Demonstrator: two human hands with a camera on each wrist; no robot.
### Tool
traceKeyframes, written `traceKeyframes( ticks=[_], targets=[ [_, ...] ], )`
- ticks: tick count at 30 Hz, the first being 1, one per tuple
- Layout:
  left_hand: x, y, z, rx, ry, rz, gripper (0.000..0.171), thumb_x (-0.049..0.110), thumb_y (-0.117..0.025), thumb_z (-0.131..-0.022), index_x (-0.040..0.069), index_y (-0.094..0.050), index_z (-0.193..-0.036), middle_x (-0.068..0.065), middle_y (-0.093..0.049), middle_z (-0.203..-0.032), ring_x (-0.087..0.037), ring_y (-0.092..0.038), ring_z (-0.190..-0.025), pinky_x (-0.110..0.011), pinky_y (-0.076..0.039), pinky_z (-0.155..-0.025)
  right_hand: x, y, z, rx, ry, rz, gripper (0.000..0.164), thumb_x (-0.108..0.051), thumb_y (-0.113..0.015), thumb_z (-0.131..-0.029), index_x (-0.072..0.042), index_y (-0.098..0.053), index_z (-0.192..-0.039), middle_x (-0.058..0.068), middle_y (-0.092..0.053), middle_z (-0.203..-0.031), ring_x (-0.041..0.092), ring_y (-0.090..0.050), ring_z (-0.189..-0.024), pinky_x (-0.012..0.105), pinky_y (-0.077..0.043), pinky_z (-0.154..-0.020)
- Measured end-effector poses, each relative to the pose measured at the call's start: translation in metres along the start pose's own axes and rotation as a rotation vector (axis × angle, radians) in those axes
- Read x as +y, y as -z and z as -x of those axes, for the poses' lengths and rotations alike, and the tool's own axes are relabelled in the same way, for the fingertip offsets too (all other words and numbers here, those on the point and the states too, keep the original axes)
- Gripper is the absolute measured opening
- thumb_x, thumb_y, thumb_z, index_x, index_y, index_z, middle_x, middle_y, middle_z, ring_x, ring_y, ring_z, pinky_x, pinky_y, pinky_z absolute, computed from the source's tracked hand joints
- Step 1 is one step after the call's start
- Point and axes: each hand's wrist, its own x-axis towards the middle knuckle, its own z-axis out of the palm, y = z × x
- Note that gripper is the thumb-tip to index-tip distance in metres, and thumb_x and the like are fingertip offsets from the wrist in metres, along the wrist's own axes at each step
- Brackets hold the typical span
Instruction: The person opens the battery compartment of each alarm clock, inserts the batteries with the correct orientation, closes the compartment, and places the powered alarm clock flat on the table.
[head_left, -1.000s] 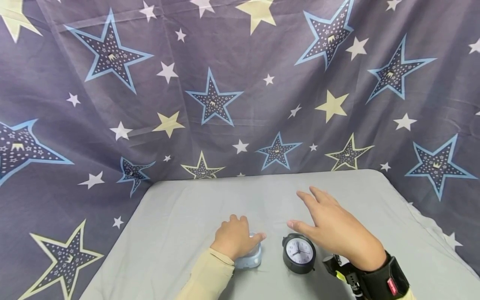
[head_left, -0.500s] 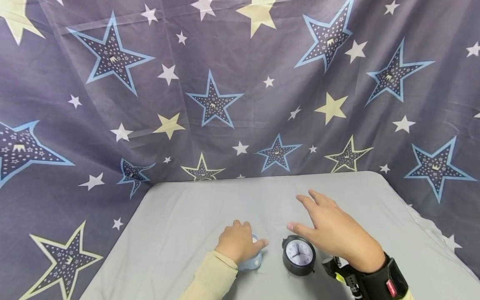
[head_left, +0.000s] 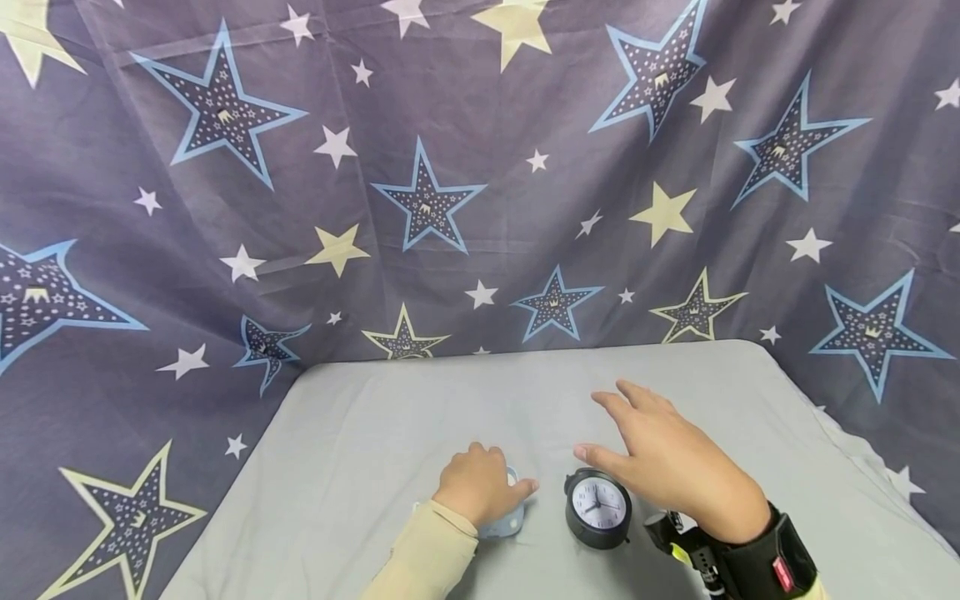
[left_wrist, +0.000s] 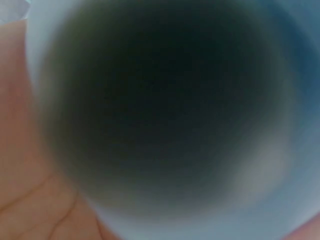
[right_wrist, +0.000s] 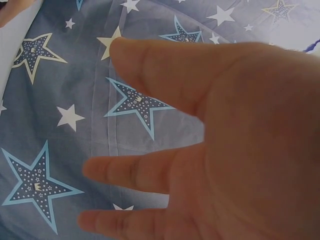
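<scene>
The left hand (head_left: 477, 486) covers a light-blue dotted object (head_left: 506, 524) left of the black alarm clock (head_left: 600, 508); whether its fingers pinch, I cannot tell. The right hand's (head_left: 663, 446) fingers spread near the clock. Steadying the object seems underway; lifting would call for a firm grip.

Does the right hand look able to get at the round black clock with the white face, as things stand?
Yes, probably: the right hand holds nothing, its fingers are spread, and its thumb is near the round black clock with the white face. Nothing visible blocks the way.
</scene>
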Motion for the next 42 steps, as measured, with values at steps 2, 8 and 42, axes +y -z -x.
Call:
traceKeyframes(
  ticks=[2,8,42],
  targets=[
    [0.0,0.0,0.0,-0.003,0.005,0.0,0.081,0.071,-0.066,-0.085,-0.005,-0.071,-0.112,-0.021,-0.065,-0.098,-0.039,-0.067,-0.085,-0.05,-0.059,-0.066,0.0,0.0,0.0,-0.001,0.0,0.001,0.078,-0.064,-0.063,-0.093,-0.011,-0.053,-0.149,0.029,-0.042,-0.157,0.054,-0.043,-0.141,0.07,-0.04,-0.106],
    [-0.001,0.0,-0.001,-0.005,0.005,0.015,0.075,0.067,-0.068,-0.084,-0.004,-0.072,-0.106,-0.019,-0.065,-0.091,-0.036,-0.066,-0.077,-0.048,-0.058,-0.062,-0.001,0.0,0.0,-0.004,0.002,-0.002,0.077,-0.065,-0.062,-0.093,-0.012,-0.055,-0.148,0.029,-0.042,-0.157,0.053,-0.044,-0.14,0.07,-0.041,-0.106],
    [-0.006,0.009,-0.01,0.159,-0.118,0.118,0.066,0.056,-0.073,-0.073,0.002,-0.056,-0.106,-0.01,-0.053,-0.09,-0.027,-0.05,-0.074,-0.038,-0.046,-0.061,-0.003,0.0,-0.002,-0.042,-0.008,0.008,0.074,-0.067,-0.06,-0.093,-0.013,-0.06,-0.143,0.027,-0.047,-0.154,0.052,-0.047,-0.138,0.069,-0.043,-0.104]
  ],
)
